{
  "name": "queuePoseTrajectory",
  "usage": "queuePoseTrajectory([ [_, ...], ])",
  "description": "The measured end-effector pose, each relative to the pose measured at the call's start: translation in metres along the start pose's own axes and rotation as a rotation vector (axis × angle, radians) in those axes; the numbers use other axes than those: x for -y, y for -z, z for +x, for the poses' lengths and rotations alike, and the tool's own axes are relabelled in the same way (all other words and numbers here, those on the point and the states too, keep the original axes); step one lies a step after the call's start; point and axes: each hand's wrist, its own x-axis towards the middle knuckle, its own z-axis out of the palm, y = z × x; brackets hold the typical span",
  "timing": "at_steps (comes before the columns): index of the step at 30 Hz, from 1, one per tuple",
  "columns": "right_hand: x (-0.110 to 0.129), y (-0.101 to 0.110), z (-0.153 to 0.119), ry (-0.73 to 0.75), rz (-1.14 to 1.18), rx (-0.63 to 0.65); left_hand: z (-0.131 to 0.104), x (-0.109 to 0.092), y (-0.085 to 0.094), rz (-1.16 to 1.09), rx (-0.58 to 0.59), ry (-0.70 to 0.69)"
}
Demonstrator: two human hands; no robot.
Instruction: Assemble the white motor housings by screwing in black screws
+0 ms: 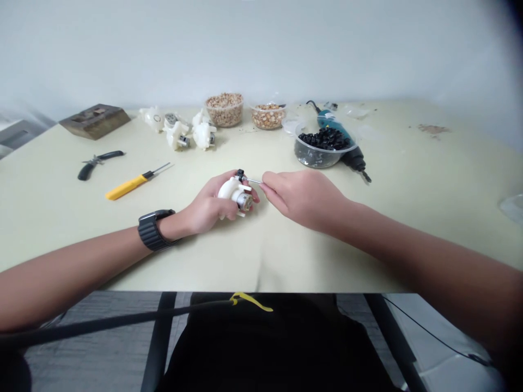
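On the pale table (286,256), near its middle, the left hand (214,201) curls closed round the white motor unit (231,191), while the right hand (304,196), fingers pinched tight, grips a thin metal shaft (254,181) at its right.

From here, bare tabletop (318,256) is lying open between the forearms, along the front edge. Behind the hands, a clear strip is running up toward the tubs. On the left, the yellow screwdriver (127,187) and the pliers (96,163) are blocking the way to the wooden block (96,121). At the back right, the tub of black pieces (321,147) and the power tool (354,158) are standing in the way; beyond them, the right side is offering broad room.
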Motion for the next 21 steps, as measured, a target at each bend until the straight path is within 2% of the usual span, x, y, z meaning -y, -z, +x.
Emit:
queuePoseTrajectory([
  [21,0.0002,0.0020,0.0004,0.004,0.014,0.005,-0.0006,-0.0005,0.0004,0.025,0.010,-0.006],
])
